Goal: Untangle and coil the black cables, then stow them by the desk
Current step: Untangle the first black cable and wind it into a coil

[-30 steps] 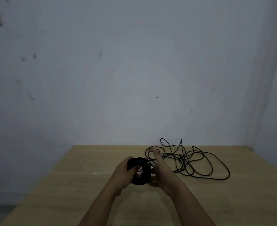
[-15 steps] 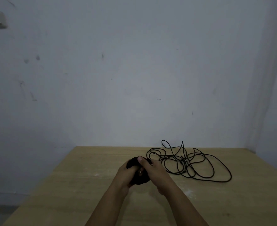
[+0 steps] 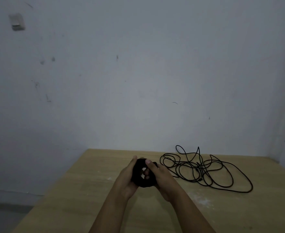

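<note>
Head view: left hand [image 3: 127, 178] and right hand [image 3: 161, 177] both curl fingers round the coiled cable [image 3: 142, 174], held above the desk [image 3: 88, 190], likely to keep its loops from springing apart. The tangled cable [image 3: 203, 170] lies just right, not yet coiled.

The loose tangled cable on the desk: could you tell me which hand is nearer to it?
Right. The right hand grips the coiled cable just left of the tangled cable, apart from it. The left hand holds the coil's far side, farther away.
</note>
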